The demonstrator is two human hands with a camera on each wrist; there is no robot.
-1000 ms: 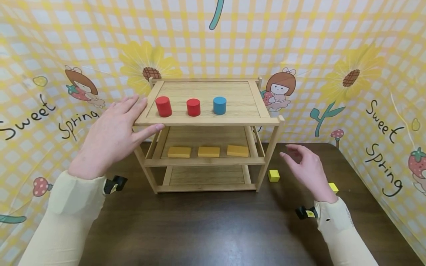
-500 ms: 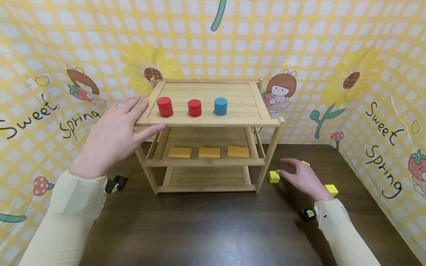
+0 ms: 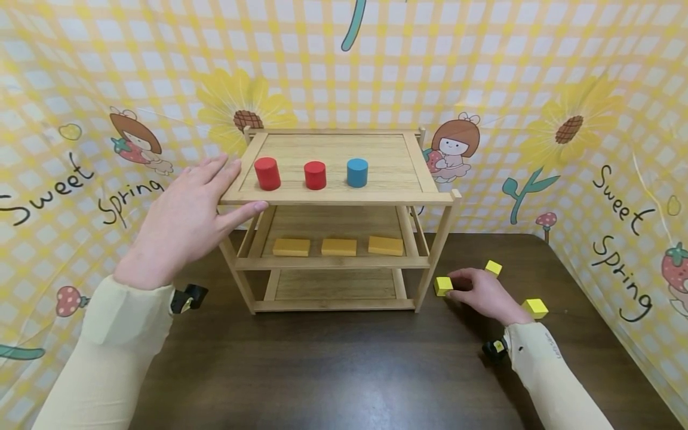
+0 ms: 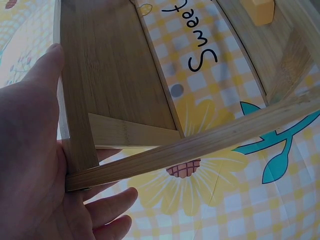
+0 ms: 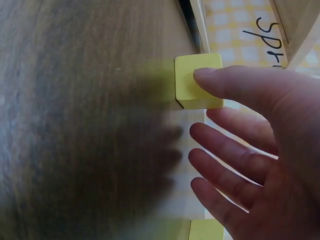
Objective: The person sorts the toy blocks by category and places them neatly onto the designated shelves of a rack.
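A three-tier wooden shelf [image 3: 344, 263] stands mid-table. My left hand [image 3: 188, 209] rests against its top left front corner, thumb along the front edge and fingers along the left side. In the left wrist view those fingers [image 4: 112, 207] reach past the side rail, fairly straight. To the right of the shelf, my right hand [image 3: 486, 292] is down at a yellow cube [image 3: 443, 286], pinching it between thumb and index finger. The thumb lies over one face of this cube in the right wrist view; the other fingers [image 5: 225, 160] are spread below.
Two more yellow cubes, one behind my right hand [image 3: 493, 268] and one beside its wrist [image 3: 534, 308], lie on the dark table [image 3: 333, 364]. Two red cylinders [image 3: 315, 175] and a blue cylinder [image 3: 357, 173] stand on the top tier. Three orange-yellow blocks [image 3: 339, 247] line the middle tier.
My right hand has come down and left to the yellow cube beside the shelf, its thumb and index finger closing on it. The left hand has stayed at the shelf corner.
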